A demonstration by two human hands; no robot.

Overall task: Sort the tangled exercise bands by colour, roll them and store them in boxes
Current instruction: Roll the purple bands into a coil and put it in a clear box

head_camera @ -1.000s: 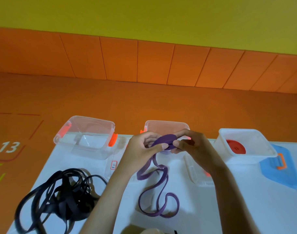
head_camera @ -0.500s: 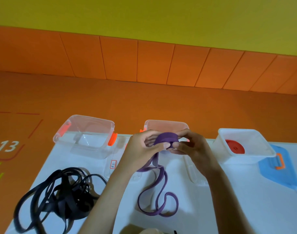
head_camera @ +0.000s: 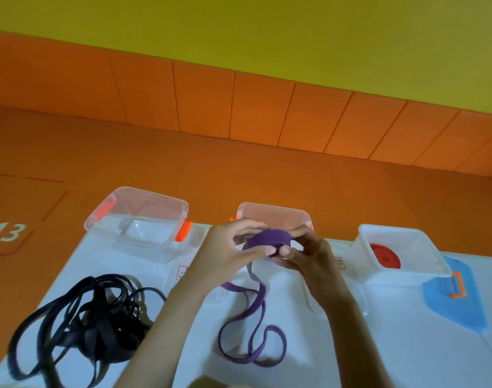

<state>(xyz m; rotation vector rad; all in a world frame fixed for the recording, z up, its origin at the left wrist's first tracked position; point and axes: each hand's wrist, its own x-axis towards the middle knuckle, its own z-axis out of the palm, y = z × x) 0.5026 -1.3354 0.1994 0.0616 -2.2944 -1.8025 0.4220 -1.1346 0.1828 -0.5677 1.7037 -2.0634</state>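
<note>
A purple exercise band [head_camera: 270, 238] is partly wound into a roll held above the white table [head_camera: 407, 345]. My left hand [head_camera: 233, 247] and my right hand [head_camera: 309, 254] both pinch that roll, thumbs meeting at its front. The band's loose tail [head_camera: 253, 331] hangs down and loops on the table. A tangle of black bands [head_camera: 91, 323] lies at the left. Behind my hands stands a clear box [head_camera: 272, 212]. A second clear box [head_camera: 144, 219] with orange clips sits left. A white box [head_camera: 401, 250] at the right holds a rolled red band [head_camera: 384, 256].
A blue lid [head_camera: 457, 298] with an orange handle lies right of the white box. Clear lids [head_camera: 312, 298] lie flat on the table near my arms. Orange floor with a painted "13" [head_camera: 7, 232] lies beyond the table's left edge.
The roll has been turned a little in my fingers and the loose tail on the table has shifted and shortened slightly. Both hands stay at the same place.
</note>
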